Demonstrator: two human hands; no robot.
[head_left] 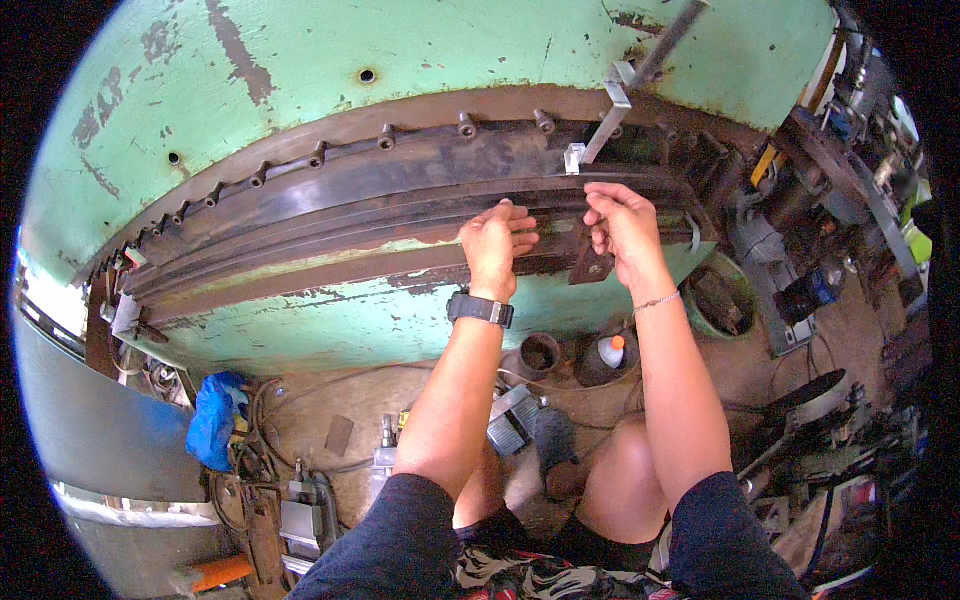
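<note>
Both hands reach out over the front of a big green-painted machine [330, 335]. A long dark metal bar [330, 190] runs across it, with a row of bolts [387, 138] along its upper edge. My left hand [492, 247], with a dark watch on the wrist, is near the bar's lower ledge, fingers apart and nothing visible in them. To its right, my right hand [625, 228] has thumb and fingertips pinched together; whatever they hold, if anything, is too small to make out. Just above that hand is a pale metal bracket [608, 125] on a dark rod [668, 42].
Below the machine are a dark round pot [540, 355], a bottle with an orange cap [611, 350] and a greenish bucket [722, 300]. A blue bag [214, 420] and cables [262, 425] lie at left. Metal parts and tools crowd the right side.
</note>
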